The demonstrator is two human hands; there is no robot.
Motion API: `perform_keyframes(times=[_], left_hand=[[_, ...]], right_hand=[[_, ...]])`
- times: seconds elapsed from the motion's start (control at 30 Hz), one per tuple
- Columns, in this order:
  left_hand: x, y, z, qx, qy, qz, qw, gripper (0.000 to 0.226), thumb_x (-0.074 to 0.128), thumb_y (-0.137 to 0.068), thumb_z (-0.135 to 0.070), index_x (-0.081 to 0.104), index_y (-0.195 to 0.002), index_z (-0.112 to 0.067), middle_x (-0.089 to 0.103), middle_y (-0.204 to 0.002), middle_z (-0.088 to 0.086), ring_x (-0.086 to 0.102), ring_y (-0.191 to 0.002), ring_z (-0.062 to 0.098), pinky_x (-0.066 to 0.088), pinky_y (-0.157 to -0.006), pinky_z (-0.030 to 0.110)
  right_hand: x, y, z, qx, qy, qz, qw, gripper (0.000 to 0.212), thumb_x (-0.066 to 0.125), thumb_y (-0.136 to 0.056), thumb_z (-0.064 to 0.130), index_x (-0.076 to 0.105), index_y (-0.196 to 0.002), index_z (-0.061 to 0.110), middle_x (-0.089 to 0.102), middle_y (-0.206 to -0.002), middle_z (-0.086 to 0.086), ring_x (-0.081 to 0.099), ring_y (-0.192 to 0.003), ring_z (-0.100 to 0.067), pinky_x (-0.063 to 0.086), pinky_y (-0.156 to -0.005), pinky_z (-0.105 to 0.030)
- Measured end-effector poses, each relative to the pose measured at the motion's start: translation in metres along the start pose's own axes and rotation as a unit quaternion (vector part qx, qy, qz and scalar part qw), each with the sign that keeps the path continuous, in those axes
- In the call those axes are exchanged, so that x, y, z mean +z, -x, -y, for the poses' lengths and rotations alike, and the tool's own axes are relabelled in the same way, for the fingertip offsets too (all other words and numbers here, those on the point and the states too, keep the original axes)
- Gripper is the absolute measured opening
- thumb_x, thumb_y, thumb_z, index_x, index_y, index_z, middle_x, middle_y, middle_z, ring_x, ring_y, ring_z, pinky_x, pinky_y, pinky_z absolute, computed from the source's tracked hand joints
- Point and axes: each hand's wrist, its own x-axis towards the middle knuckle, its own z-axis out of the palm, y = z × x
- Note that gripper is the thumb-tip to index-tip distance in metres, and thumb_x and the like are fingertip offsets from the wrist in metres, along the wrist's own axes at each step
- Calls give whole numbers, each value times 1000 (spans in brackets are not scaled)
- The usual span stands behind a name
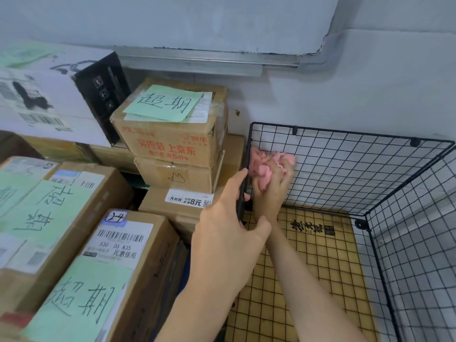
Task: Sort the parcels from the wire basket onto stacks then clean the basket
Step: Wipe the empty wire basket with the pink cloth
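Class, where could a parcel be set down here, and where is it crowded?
Free: basket floor beside back mesh and right mesh. Crowded: its left rear corner, with left hand, right hand, pink cloth; stacked boxes leftward.

The basket (pixel 352 132) is black wire in a square grid; the cloth (pixel 261 169) against it is pink; the mat (pixel 308 280) beneath the grid is yellowish tan with black characters; the boxes (pixel 153 267) are brown cardboard; one box (pixel 170 141) carries red print; the paper sheet (pixel 164 102) is pale green with black handwriting; the label (pixel 118 240) is white with a black barcode; the wall (pixel 345 82) is pale grey.
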Motion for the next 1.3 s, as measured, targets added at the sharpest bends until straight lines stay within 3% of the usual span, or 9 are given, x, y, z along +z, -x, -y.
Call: perform_keyframes(times=[0.17, 0.27, 0.43, 0.6, 0.73, 0.87, 0.97, 1.17, 1.3], left_hand=[[0, 2, -2, -4, -3, 0, 1000, 78, 71, -81, -31, 32, -145, -51, 64, -111, -18, 64, -85, 15, 57, -81, 35], [0, 2, -2, -6, -2, 1, 1000, 78, 71, -81, -31, 31, -145, -52, 64, -110, -17, 62, -79, 16, 57, -80, 36], [-2, 2, -4, -11, -8, 2, 1000, 77, 71, -80, -27, 33, -143, -52, 64, -104, -18, 57, -71, 12, 56, -79, 37], [-2, 1, -5, -7, -1, -4, 1000, 76, 72, -80, -28, 36, -143, -49, 63, -102, -20, 54, -63, 7, 56, -75, 38], [-3, 1, -7, -5, 2, -3, 1000, 74, 72, -81, -26, 38, -142, -49, 64, -100, -20, 55, -65, 7, 56, -76, 36], [-4, 1, -5, -5, -3, 1, 1000, 74, 71, -81, -27, 37, -142, -50, 64, -100, -21, 59, -67, 6, 57, -73, 31], [-5, 2, -6, -2, 4, 0, 1000, 73, 71, -82, -27, 37, -143, -49, 64, -99, -21, 60, -69, 6, 56, -74, 29], [-4, 1, -4, -3, 15, 2, 1000, 71, 72, -83, -25, 38, -139, -52, 63, -100, -22, 63, -78, 5, 55, -77, 29], [-4, 1, -4, 2, 13, 4, 1000, 70, 73, -83, -26, 39, -138, -52, 62, -97, -25, 63, -79, 4, 54, -75, 27]], right_hand=[[-18, 59, -42, 20, 96, 146, 984, 34, 46, -85, 52, 45, -117, 40, 46, -132, -3, 51, -119, -26, 48, -98, -51], [-27, 65, -51, 59, 82, 170, 980, 32, 48, -85, 45, 50, -115, 36, 46, -127, -4, 53, -113, -28, 51, -91, -49], [-50, 9, 2, 30, -20, 11, 999, 29, 65, -91, 7, 61, -120, 5, 41, -131, -11, 37, -122, 12, 41, -95, -9], [-60, -60, 39, -15, -39, -70, 997, 32, 63, -85, 20, 57, -117, 22, 35, -138, -6, 40, -130, -17, 48, -105, -34], [-52, -30, -2, 9, 44, 15, 999, 33, 63, -90, 16, 52, -122, 19, 38, -139, -5, 46, -124, -22, 52, -98, -45], [-58, 40, -50, 108, 95, 128, 981, 33, 57, -92, 53, 55, -115, 28, 51, -122, -6, 55, -109, -17, 52, -91, -55], [-74, 46, -48, 171, 91, 178, 965, 36, 66, -87, 22, 57, -121, 13, 46, -130, -12, 49, -112, -24, 48, -98, -47], [-96, -63, 22, 16, -50, -89, 995, 31, 69, -85, 8, 61, -115, 12, 36, -133, -3, 41, -122, 0, 44, -98, -14], [-101, -91, 23, -23, -12, -97, 995, 32, 67, -83, 15, 62, -114, 7, 41, -133, -4, 45, -121, -11, 46, -97, -15]])
